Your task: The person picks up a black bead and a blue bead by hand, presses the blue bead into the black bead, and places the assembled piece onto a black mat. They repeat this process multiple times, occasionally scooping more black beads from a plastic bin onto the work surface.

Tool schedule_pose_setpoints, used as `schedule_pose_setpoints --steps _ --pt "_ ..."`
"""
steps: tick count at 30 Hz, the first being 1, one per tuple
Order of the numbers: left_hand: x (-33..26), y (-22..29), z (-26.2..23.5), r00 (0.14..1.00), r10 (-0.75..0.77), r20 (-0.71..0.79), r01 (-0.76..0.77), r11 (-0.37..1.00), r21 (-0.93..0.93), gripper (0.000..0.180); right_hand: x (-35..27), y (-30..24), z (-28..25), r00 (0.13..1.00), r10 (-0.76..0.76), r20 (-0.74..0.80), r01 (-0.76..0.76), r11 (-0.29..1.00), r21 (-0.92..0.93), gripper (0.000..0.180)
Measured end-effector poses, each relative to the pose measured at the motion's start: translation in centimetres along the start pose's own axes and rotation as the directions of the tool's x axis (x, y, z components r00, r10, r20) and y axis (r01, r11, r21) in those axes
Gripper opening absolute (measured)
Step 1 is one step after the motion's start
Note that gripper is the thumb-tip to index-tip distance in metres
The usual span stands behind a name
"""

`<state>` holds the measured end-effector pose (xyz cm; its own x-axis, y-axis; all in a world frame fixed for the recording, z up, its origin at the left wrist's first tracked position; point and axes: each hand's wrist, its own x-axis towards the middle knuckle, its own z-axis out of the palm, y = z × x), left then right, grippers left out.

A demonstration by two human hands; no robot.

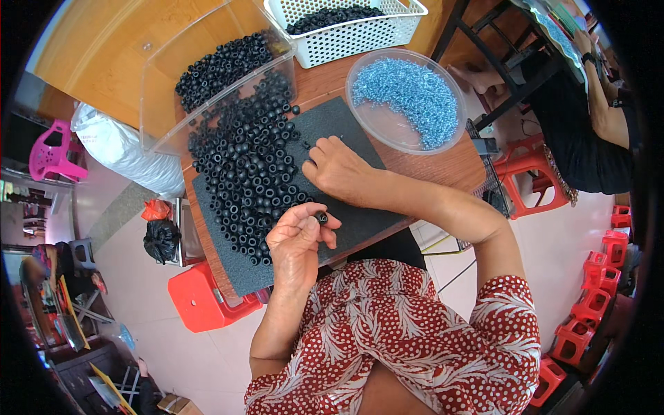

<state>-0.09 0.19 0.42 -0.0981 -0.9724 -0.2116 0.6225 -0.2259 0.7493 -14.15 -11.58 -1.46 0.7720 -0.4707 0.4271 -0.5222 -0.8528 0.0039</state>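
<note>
My left hand (294, 238) pinches a single black bead (321, 217) between thumb and fingers, its hole showing, just above the near edge of a dark mat (328, 119). Farther off and to the right, my right hand (339, 169) rests low over the same mat with its fingers curled in. Whatever those fingers hold, if anything, is hidden. Left of both hands spreads a heap of round black beads (242, 180) with large holes. One small dark piece (306, 144) lies by the right fingertips.
A clear plastic bin (158, 128) lies tipped toward the heap, more black beads inside. Behind stand a white perforated basket (353, 45) of dark pieces and a round clear tub (398, 131) of tiny blue beads. Red stools (197, 297) flank the wooden table (453, 169). Another person's arm (600, 111) shows far right.
</note>
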Motion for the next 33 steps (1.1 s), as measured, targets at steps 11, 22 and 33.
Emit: schedule_pose_setpoints --steps 11,22,33 --pt "0.1 0.4 -0.2 0.999 0.024 -0.039 -0.025 1.000 -0.016 0.023 -1.2 -0.1 -1.8 0.979 0.200 -0.026 -0.179 0.920 0.349 0.010" --pt "0.7 0.0 0.7 0.999 0.030 -0.013 -0.030 1.000 0.003 0.023 -2.8 -2.9 -4.3 0.773 0.562 0.293 -0.348 -0.011 0.937 0.012" --pt "0.7 -0.4 1.7 0.997 0.040 -0.067 -0.043 0.998 -0.036 0.022 -3.8 -5.8 -3.4 0.678 0.716 0.167 -0.194 -0.045 0.980 0.009"
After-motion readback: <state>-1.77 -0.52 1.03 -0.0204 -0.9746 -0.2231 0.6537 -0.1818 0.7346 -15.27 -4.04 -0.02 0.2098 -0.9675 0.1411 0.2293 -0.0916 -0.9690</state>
